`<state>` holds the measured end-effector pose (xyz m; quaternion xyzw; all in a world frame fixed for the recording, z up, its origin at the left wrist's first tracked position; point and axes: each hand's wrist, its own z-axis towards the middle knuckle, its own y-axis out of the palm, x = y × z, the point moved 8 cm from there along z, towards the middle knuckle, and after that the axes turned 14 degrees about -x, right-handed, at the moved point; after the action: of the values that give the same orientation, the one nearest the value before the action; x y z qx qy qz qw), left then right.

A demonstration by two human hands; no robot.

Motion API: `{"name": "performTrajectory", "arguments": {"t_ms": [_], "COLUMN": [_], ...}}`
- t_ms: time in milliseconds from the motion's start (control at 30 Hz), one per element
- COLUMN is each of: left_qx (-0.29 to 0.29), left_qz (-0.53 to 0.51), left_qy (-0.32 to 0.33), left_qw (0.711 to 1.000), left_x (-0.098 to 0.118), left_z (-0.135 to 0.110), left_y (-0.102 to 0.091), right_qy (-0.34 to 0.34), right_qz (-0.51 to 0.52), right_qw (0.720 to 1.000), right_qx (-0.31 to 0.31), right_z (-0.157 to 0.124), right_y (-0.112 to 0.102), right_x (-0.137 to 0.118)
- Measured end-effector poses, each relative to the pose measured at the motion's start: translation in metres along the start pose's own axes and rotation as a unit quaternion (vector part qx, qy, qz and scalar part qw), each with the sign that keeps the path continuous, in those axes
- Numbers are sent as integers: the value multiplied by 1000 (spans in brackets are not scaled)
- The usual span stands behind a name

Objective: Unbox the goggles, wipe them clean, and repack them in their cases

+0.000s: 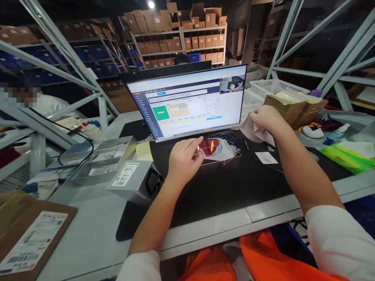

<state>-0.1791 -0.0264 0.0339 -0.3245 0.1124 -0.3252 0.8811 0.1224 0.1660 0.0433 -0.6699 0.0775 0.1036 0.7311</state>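
My left hand point(185, 158) is closed, with thumb and fingers at the left end of a pair of sunglasses point(211, 147) with red-orange mirrored lenses. Clear plastic wrap point(226, 150) lies around their right side, in front of the keyboard point(230, 137). Off to the right, my right hand point(262, 117) pinches a thin pale cloth point(252, 130) that hangs down beside the monitor. A small white card point(266, 157) lies on the black desk mat point(216, 187) below it.
A lit monitor point(199, 105) stands behind my hands. To the left are a grey box point(129, 179), an open grey tray point(99, 160) and a labelled parcel point(35, 238). White baskets point(278, 86), cardboard boxes point(295, 109) and a green packet point(348, 156) fill the right. A person point(55, 105) is at far left.
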Motion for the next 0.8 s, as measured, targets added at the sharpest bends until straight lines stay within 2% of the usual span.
{"name": "performTrajectory", "arguments": {"t_ms": [100,200,267,300,367,433,500,533,600,667,733,800], "left_qx": [-48,-92,-105,-106,-101,-93,-81,-74,-65,-68,-77,-72], "left_qz": [-27,-46,-59,-63,-61,-52,-51,-56,-67,-75,-82,-88], "left_qy": [6,-18,-34,-39,-35,-23,-14,-9,7,27,48,52], "left_qw": [998,995,992,992,992,994,995,996,996,994,993,992], "left_x": [6,7,4,2,-1,-3,-3,-2,1,7,13,15], "left_z": [0,-2,-3,-4,-4,-3,-2,-2,-1,-1,-1,0], "left_y": [9,21,27,28,28,26,24,23,22,23,26,27], "right_qy": [-31,-98,-190,-244,-349,-406,-397,-378,-343,-346,-364,-374], "right_qz": [24,93,162,199,257,312,384,415,410,324,249,235], "right_qw": [999,990,968,946,885,830,804,799,818,846,849,839], "right_qx": [30,35,-28,-76,-168,-220,-222,-215,-214,-245,-290,-317], "right_z": [-27,-72,-102,-116,-141,-152,-145,-137,-125,-122,-125,-129], "right_y": [-9,-5,6,13,26,36,43,47,57,67,75,76], "right_x": [-50,-98,-127,-139,-158,-162,-154,-149,-141,-143,-149,-151]}}
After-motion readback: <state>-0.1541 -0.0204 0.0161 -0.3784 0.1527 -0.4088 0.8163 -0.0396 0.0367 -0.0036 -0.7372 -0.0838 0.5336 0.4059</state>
